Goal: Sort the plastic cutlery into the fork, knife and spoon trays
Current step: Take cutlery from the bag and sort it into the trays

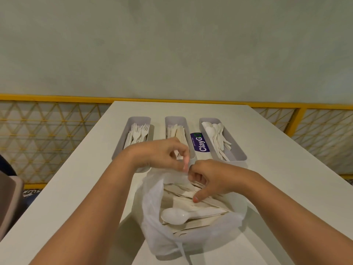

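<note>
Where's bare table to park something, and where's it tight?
Free: white table right of the grey spoon tray to its edge; the front-left corner beside the translucent plastic bag; the strip behind the trays. Crowded: centre, where left hand and right hand pinch the bag's mouth; tray gaps are narrow.

Two bare arms are recorded. The left forearm and the right forearm are shown uncovered along their whole visible length — smooth in outline, broadened toward the lower frame edge by the wide lens. The left hand and the right hand are likewise bare. Rounded nails are noted — a pinkish sheen is seen on them; polish cannot be confirmed.
</note>
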`<state>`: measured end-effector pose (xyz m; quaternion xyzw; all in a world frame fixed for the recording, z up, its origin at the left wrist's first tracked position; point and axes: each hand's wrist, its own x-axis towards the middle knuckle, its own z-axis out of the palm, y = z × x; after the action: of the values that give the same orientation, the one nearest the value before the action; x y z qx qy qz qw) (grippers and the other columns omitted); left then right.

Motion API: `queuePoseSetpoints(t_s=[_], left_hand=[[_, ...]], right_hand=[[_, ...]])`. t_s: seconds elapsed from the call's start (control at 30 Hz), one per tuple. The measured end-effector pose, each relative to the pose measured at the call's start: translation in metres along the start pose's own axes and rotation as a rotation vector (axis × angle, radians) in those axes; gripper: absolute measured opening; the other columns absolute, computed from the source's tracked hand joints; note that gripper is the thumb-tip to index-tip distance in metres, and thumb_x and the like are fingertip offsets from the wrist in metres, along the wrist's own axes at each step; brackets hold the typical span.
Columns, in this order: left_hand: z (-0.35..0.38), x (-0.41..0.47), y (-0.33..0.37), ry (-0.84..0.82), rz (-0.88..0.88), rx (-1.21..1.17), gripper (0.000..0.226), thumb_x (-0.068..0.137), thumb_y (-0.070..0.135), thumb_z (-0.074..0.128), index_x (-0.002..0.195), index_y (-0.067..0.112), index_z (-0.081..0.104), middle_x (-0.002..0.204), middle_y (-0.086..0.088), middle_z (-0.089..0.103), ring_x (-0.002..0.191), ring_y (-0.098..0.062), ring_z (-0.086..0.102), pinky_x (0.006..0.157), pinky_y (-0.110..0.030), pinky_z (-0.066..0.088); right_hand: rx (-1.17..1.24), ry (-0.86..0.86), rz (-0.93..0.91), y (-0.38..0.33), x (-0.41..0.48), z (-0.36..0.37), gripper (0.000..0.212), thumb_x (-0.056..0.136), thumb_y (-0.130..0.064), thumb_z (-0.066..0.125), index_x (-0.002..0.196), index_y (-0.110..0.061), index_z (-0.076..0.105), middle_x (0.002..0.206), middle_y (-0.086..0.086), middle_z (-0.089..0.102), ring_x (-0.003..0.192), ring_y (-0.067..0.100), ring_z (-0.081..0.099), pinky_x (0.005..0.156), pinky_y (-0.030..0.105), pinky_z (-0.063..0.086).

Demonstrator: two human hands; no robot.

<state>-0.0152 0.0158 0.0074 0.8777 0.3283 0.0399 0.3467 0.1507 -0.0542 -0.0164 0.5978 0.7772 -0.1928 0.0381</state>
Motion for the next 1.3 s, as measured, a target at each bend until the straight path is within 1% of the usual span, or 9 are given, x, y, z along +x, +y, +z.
queuePoseSetpoints(t_s=[0.1,0.23,0.47,0.63,0.77,0.83,1.0,1.13,1.3], left_hand=[[0.013,-0.005,-0.002,-0.127,-0.159,0.282,0.016,0.080,0.029,0.070,0.094,0.028,0.063,0.118,0.006,0.039,0.109,-0.015,0.048,0.084,-0.024,0.044],[0.021,-0.010,-0.012,0.011,-0.255,0.331,0.030,0.086,0.002,0.049,0.098,0.027,0.060,0.113,0.008,0.037,0.097,-0.014,0.048,0.059,-0.018,0.036],[0.028,-0.014,-0.019,0.332,-0.246,0.216,0.048,0.086,-0.011,0.034,0.111,0.018,0.062,0.108,0.004,0.052,0.093,-0.013,0.049,0.068,-0.018,0.040],[0.035,-0.018,-0.024,0.473,-0.146,0.137,0.047,0.078,-0.016,0.033,0.091,0.020,0.060,0.099,0.003,0.054,0.092,-0.015,0.050,0.069,-0.016,0.038],[0.036,-0.021,-0.025,0.560,-0.141,0.183,0.044,0.080,-0.018,0.032,0.079,0.014,0.062,0.084,0.006,0.042,0.083,-0.014,0.042,0.060,-0.008,0.029],[0.036,-0.022,-0.026,0.594,-0.154,0.248,0.044,0.085,-0.017,0.033,0.086,0.007,0.070,0.090,0.004,0.042,0.088,-0.015,0.043,0.060,-0.012,0.029],[0.039,-0.021,-0.027,0.630,-0.173,0.269,0.046,0.089,-0.015,0.033,0.106,0.006,0.070,0.119,-0.010,0.052,0.112,-0.023,0.049,0.079,-0.012,0.029],[0.041,-0.020,-0.029,0.628,-0.199,0.255,0.049,0.088,-0.015,0.033,0.118,0.008,0.064,0.124,-0.009,0.050,0.116,-0.023,0.049,0.086,-0.016,0.033],[0.045,-0.018,-0.032,0.571,-0.225,0.239,0.051,0.090,-0.013,0.032,0.127,0.009,0.058,0.127,-0.006,0.047,0.119,-0.020,0.047,0.085,-0.011,0.029]], right_hand=[[-0.039,0.009,0.039,0.002,-0.002,0.006,0.058,0.077,-0.041,0.072,0.125,-0.023,0.046,0.118,-0.004,0.048,0.105,0.016,0.049,0.090,0.031,0.045],[-0.048,-0.008,0.056,0.000,-0.003,0.011,0.070,0.079,-0.042,0.071,0.137,-0.022,0.036,0.136,-0.001,0.043,0.119,0.020,0.047,0.099,0.035,0.043],[0.063,0.006,0.045,0.002,0.003,0.011,0.071,0.077,-0.037,0.074,0.134,-0.021,0.035,0.128,0.001,0.047,0.102,0.016,0.049,0.090,0.030,0.046],[0.171,-0.008,0.046,0.006,0.003,0.017,0.073,0.076,-0.039,0.074,0.133,-0.022,0.031,0.127,0.000,0.049,0.109,0.019,0.050,0.095,0.034,0.046],[0.204,0.031,0.011,0.005,0.000,0.018,0.072,0.076,-0.028,0.075,0.133,-0.020,0.031,0.099,-0.010,0.045,0.087,0.009,0.047,0.074,0.022,0.042],[0.200,0.050,0.006,0.005,-0.001,0.020,0.066,0.077,-0.023,0.072,0.131,-0.019,0.034,0.093,-0.011,0.044,0.079,0.006,0.045,0.067,0.019,0.040],[0.180,0.041,0.007,0.004,-0.005,0.024,0.061,0.081,-0.018,0.065,0.132,-0.022,0.033,0.116,0.000,0.049,0.101,0.020,0.052,0.084,0.029,0.046],[0.203,0.085,0.012,0.006,-0.008,0.027,0.062,0.081,-0.015,0.062,0.133,-0.026,0.029,0.105,0.002,0.053,0.084,0.021,0.052,0.070,0.030,0.044],[0.174,0.052,-0.019,0.009,-0.012,0.031,0.071,0.081,-0.014,0.061,0.137,-0.034,0.023,0.119,0.010,0.056,0.101,0.029,0.057,0.085,0.039,0.050]])
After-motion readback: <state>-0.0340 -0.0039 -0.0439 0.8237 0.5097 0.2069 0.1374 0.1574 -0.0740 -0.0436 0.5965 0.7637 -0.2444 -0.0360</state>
